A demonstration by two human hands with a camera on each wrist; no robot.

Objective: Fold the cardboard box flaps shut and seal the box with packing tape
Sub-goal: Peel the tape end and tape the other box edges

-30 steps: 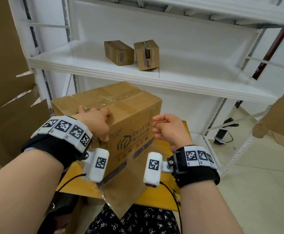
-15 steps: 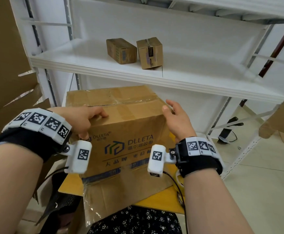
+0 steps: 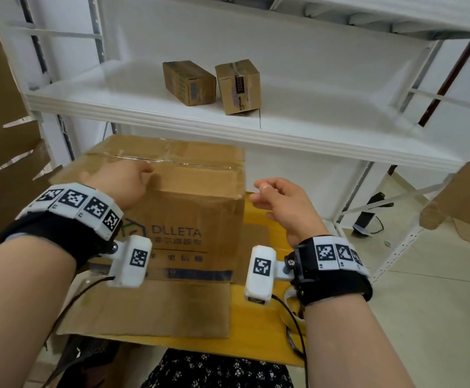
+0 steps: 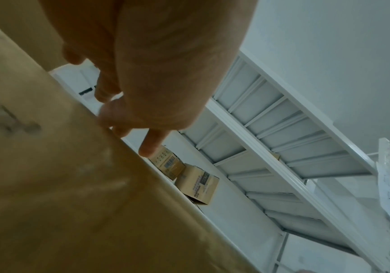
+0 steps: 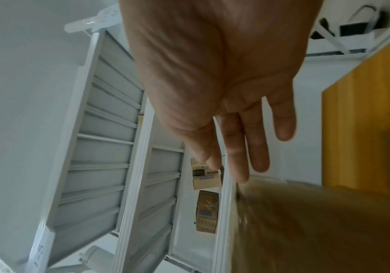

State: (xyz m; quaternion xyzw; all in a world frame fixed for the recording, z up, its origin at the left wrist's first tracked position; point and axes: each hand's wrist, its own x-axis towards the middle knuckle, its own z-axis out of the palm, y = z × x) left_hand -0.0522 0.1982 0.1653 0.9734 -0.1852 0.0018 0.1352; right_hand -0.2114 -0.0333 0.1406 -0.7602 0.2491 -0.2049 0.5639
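Note:
A brown cardboard box [image 3: 189, 208] printed "DLLETA" stands on the yellow table [image 3: 259, 340]. Its top flaps lie shut, with clear tape [image 3: 155, 159] along the seam. One bottom flap [image 3: 149, 309] lies flat on the table in front of it. My left hand [image 3: 121, 183] rests on the box's top near the front left edge, its fingers [image 4: 151, 146] reaching over that edge. My right hand [image 3: 275, 197] hovers just right of the box with fingers [image 5: 257, 147] loosely straight, holding nothing. A tape roll [image 3: 292, 299] lies on the table, mostly hidden under my right wrist.
A white metal shelf [image 3: 284, 130] runs close above and behind the box, carrying two small cardboard boxes [image 3: 189, 82] [image 3: 238, 89]. Large cardboard sheets [image 3: 1, 169] lean at the left, more cardboard [image 3: 463, 208] at the right. A black device [image 3: 368, 214] sits on the floor.
The box has turned square to me and sits flat on the table. My right hand has let go of its right side and drawn away. My left hand stays on top.

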